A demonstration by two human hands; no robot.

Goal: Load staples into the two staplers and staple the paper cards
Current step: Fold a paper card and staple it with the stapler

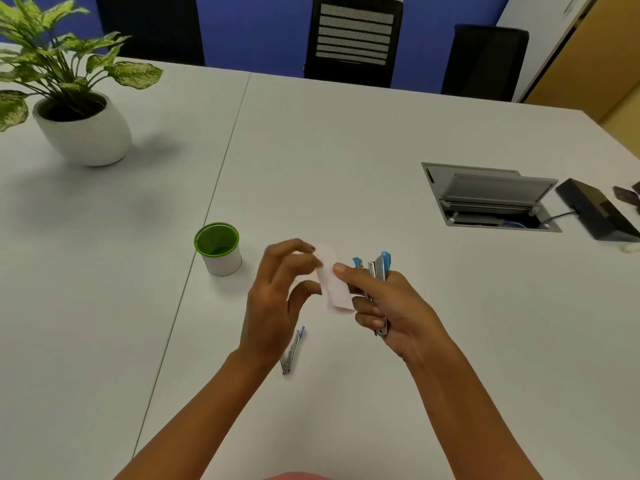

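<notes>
1. Purple stapler (292, 351) lies flat on the worktop (346, 150), nearer the near edge than the rest, just right of the centre seam and partly under the left wrist. No hand touches it.
2. Left hand (277, 292) is raised above the worktop, fingers curled. Its fingertips pinch the top left of the paper card (334, 282); this area is motion-blurred, so the exact grip is unclear.
3. The card is off the worktop, btwn both hands, long side roughly upright.
4. Right hand (388, 313) is clamped round the blue stapler (379, 268), nose pointing to the far edge, w/ thumb pressed on the card's right side. Stapler's top arm looks swung apart from its base.
5. Hands are close together, joined only by the card.
6. Green-lined cup (219, 249) stands upright at mid worktop, just right of the seam and left of the hands.
7. Open cable box (488, 199) is set into the worktop toward the right edge, w/ a black device (599, 216) beside it.
8. Potted plant (83, 133) sits at the far left corner.
9. Chairs (353, 39) stand beyond the far edge.
</notes>
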